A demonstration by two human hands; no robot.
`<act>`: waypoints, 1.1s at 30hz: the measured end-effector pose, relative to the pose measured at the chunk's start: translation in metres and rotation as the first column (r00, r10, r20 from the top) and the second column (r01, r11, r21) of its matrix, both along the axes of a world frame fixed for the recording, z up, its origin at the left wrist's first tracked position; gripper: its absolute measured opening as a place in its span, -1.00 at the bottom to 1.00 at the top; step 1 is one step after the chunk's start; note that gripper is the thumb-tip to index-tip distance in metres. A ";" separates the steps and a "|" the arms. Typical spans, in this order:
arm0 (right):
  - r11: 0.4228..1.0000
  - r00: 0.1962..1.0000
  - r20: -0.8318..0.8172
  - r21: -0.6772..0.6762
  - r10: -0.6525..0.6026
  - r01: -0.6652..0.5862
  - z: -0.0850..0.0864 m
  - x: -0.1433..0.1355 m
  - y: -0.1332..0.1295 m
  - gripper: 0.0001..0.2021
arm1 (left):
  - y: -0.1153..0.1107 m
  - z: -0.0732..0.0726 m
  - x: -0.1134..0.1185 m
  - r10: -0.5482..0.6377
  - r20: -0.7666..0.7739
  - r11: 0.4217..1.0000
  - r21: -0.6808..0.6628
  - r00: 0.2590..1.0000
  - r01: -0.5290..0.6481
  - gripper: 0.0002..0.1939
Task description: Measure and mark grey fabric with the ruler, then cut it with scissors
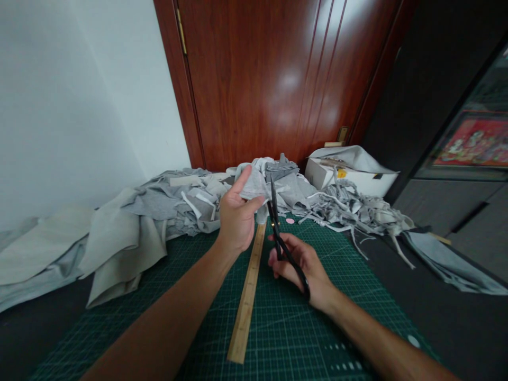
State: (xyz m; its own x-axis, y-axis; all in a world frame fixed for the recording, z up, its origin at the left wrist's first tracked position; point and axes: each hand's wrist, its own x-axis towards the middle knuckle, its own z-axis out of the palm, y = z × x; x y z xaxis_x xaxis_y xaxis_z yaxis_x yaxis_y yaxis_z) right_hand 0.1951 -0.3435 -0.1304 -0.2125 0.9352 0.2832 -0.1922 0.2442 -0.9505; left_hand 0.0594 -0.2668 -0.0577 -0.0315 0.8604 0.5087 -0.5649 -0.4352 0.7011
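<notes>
My left hand (239,217) is raised over the mat, pinching a piece of grey fabric (254,184) between thumb and fingers, with the index finger pointing up. Black scissors (282,238) are in my right hand (297,262), their blades pointing away and slightly apart beside the fabric. Below and between the hands, a wooden ruler (248,296) lies lengthwise on the green cutting mat (286,338). Its far end meets a small grey scrap under the held fabric.
Heaped grey and white cloth (170,198) runs along the back and left. At the right are a white box (357,177) with cloth on top, a pile of thin strips (357,206) and folded grey cloth (448,259). A brown door (257,79) stands behind.
</notes>
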 end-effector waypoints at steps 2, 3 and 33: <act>1.000 1.000 0.009 -0.001 -0.003 0.003 0.000 0.000 0.000 -0.51 | 0.001 0.000 0.000 0.009 -0.010 1.000 0.008 1.000 -0.009 -0.17; 1.000 1.000 0.014 -0.002 -0.003 0.003 0.000 0.000 0.000 -0.51 | 0.002 -0.001 0.000 0.014 -0.014 1.000 0.017 1.000 -0.014 -0.14; 1.000 1.000 0.016 0.000 0.017 -0.017 0.002 0.000 -0.002 -0.51 | 0.001 -0.004 0.002 0.071 -0.083 0.994 0.093 0.994 -0.064 -0.24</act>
